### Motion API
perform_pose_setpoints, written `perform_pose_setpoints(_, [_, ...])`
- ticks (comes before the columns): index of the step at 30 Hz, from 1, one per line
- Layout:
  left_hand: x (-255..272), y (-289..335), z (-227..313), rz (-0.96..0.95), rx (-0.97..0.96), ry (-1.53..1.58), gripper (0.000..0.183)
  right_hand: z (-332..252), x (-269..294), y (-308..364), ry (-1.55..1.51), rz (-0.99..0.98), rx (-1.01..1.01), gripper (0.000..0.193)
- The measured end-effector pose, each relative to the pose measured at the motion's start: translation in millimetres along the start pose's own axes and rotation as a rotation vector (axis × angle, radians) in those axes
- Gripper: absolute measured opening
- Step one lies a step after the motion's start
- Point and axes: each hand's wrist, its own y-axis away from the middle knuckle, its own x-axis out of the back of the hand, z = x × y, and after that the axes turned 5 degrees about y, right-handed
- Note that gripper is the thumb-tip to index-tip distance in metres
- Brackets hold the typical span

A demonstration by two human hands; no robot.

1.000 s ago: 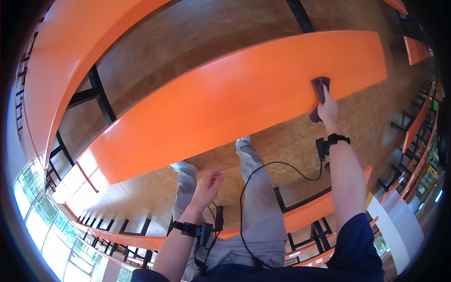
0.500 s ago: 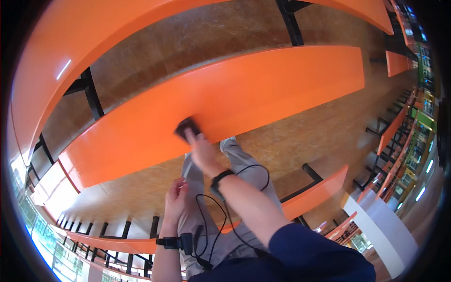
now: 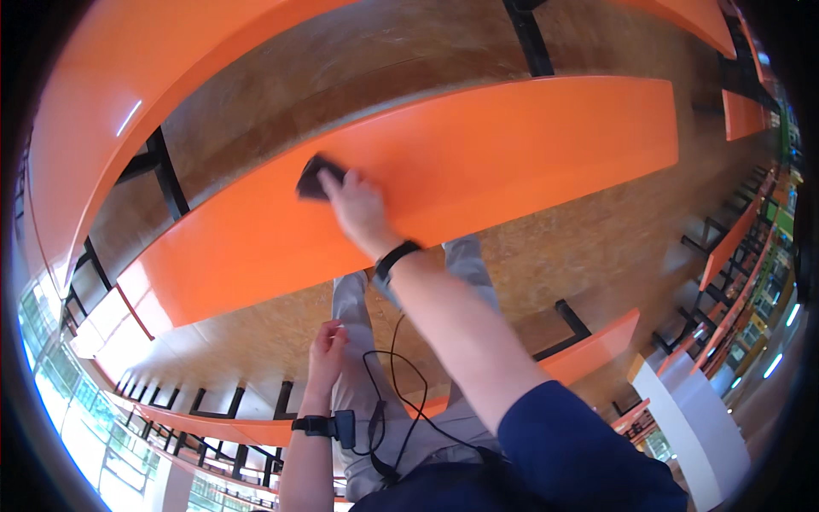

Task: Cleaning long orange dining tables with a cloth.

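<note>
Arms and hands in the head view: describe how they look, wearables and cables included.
Right hand: ungloved, black strap at the wrist, short navy sleeve above. Left hand: also ungloved, black wristband with a small, dark, boxy unit. Thin black cable loops between the forearms. The left sleeve can't be made out.

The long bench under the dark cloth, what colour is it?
Bright orange; the bench shows best in the head view.

And the right hand (image 3: pixel 360 209) has the dark cloth (image 3: pixel 316 176) close to the orange desk's (image 3: pixel 529 145) far edge; left hand (image 3: pixel 326 353) hangs loosely curled beyond the near edge!
</note>
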Motion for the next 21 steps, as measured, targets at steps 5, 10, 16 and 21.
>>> perform_pose_setpoints(5, [-92,-24,38,-0.156,-0.101,-0.209,0.025,202,85,-63,-0.698,-0.067,-0.666,0.045])
perform_pose_setpoints(10, [-171,-28,89,-0.280,-0.194,-0.248,0.028,421,129,-11,0.131,0.063,-0.542,0.052])
perform_pose_setpoints(16, [-214,-4,162,-0.355,-0.307,-0.117,0.020,512,129,124,0.115,-0.182,-0.812,0.078])
perform_pose_setpoints(21, [-203,74,315,-0.332,-1.061,-0.037,0.012,465,118,171,-0.050,-0.225,-0.910,0.077])
